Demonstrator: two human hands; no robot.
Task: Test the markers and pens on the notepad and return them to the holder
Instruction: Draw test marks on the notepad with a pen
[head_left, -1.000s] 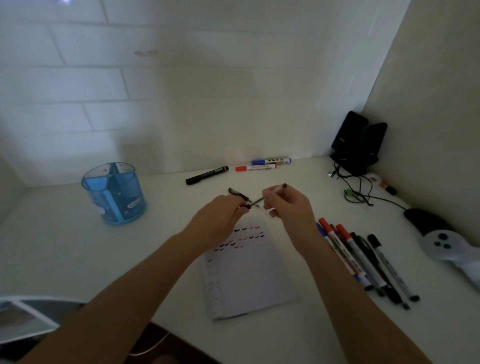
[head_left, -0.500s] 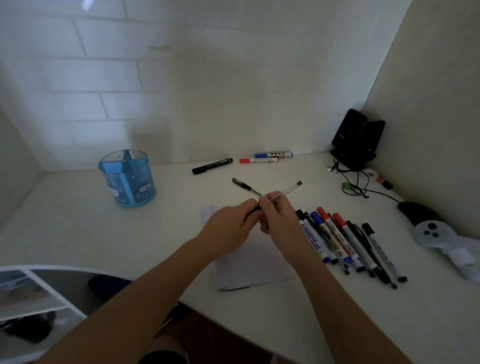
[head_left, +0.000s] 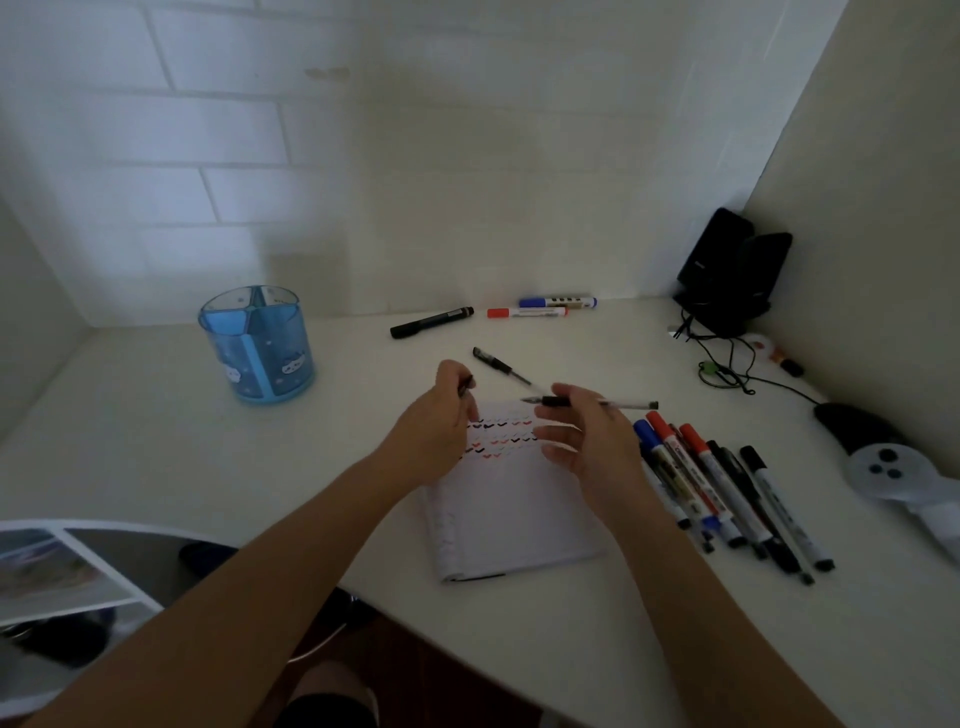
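**Left hand (head_left: 441, 421) and right hand (head_left: 589, 441) being held over the notepad (head_left: 514, 514)**

A small dark cap (head_left: 467, 385) is being pinched by the curled fingers of the left hand, above the top left corner of the notepad. A thin pen (head_left: 626, 404) is being gripped between thumb and forefinger of the right hand, while its other fingers are being kept spread and loose. The pen is being held almost level over the upper right edge of the notepad. Its bare pointed tip is being directed to the left, towards the cap but apart from it. The barrel is clear plastic, with a dark grip section and a dark end plug. The notepad, of white paper, is lying flat on the smooth white desk (head_left: 156, 441), and rows of small black and red marks are being shown across its top. A round holder (head_left: 260, 353) of translucent blue plastic, divided inside, is standing well apart at the left. Capped markers (head_left: 722, 483) are lying in a row just beside the notepad at the right.
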